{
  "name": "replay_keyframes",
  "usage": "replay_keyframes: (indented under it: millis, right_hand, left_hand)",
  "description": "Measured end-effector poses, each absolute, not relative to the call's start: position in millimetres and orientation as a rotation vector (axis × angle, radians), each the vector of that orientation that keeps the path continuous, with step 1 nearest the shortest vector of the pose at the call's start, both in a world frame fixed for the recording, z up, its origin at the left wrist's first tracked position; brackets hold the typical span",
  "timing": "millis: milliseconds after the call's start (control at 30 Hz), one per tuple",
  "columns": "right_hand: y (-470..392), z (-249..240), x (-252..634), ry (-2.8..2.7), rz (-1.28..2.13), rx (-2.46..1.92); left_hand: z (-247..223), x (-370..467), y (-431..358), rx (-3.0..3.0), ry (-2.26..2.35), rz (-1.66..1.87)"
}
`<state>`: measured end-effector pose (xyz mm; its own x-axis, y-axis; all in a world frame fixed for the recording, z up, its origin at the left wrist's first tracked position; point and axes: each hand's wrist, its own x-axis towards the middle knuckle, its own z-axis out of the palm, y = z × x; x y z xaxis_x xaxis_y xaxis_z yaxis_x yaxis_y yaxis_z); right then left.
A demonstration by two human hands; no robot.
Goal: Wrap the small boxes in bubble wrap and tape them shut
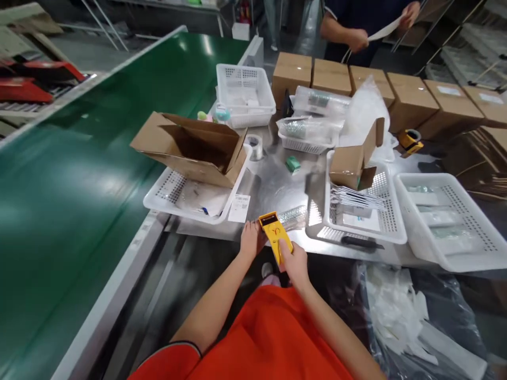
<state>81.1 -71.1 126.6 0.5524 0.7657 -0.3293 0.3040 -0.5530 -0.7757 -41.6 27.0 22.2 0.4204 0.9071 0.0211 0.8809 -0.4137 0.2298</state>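
My right hand [295, 263] grips the handle end of a yellow tape dispenser [277, 235] with red marks on it, thumb on top. At the dispenser's dark front end, the curled fingers of my left hand [252, 240] close against its left side; their undersides are hidden. Just beyond lies a bubble-wrap packet [293, 217] on the metal table [273, 182]. A white label sheet [239, 208] is beside my left hand. An open cardboard box [190, 150] rests tilted on a white basket [158, 198] at the left.
A green conveyor belt [79, 174] runs along the left. White baskets [400, 227] hold papers and packets, with a black-handled knife [362, 243] in front. A tape roll [255, 146] and small green block [293, 164] stand mid-table. Cartons [372, 79] line the back, near another person [356, 39].
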Motion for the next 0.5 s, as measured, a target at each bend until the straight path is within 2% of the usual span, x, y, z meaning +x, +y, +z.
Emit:
replay_keyframes:
  millis: [233, 500]
  right_hand:
    - [-137.8, 132.6, 83.1, -0.672, 1.047, -1.98]
    - [-183.7, 131.7, 87.0, -0.606, 1.151, -2.013]
  left_hand:
    - [40.3, -39.4, 27.5, 2.406, 1.612, -0.007]
    - [49.9, -36.2, 28.4, 2.388, 1.617, -0.038]
